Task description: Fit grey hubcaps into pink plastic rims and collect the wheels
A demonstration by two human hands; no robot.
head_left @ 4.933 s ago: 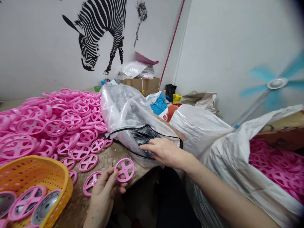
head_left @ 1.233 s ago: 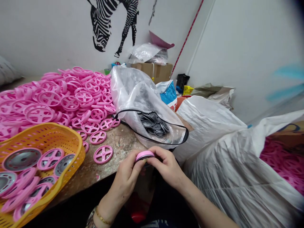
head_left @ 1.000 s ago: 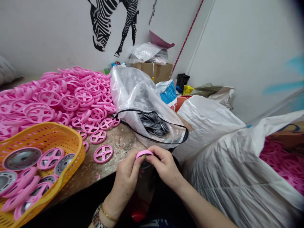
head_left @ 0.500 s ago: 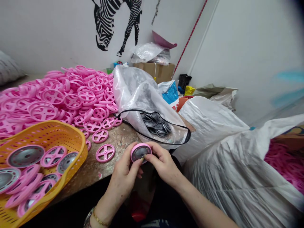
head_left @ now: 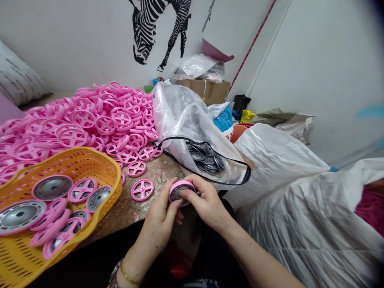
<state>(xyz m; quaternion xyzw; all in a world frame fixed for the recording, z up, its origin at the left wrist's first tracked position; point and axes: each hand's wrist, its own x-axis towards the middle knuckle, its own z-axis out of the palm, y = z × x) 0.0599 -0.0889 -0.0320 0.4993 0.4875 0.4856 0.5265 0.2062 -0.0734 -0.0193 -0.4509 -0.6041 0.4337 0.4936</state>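
Note:
Both my left hand [head_left: 159, 218] and my right hand [head_left: 207, 202] grip a pink plastic wheel [head_left: 181, 192] in front of my body, with a grey metal disc set into its face. My fingertips cover part of the disc. Just beyond my right hand lies a transparent plastic bag [head_left: 187, 128] with a black-trimmed opening, holding several dark metal discs [head_left: 207, 160]. A loose pink wheel [head_left: 142, 189] with a cross of spokes lies on the table, left of my left hand.
A large pile of pink wheels [head_left: 84, 124] covers the table's left side. An orange-yellow basket [head_left: 90, 156] holds several wheels fitted with metal discs. White woven sacks [head_left: 279, 168] fill the right side, and one holds pink wheels [head_left: 372, 210].
The wheel has turned from edge-on to face-on, showing its metal disc, and both hands stay on it. The camera view has shifted left, and more fitted wheels lie in the basket than in the oldest frame.

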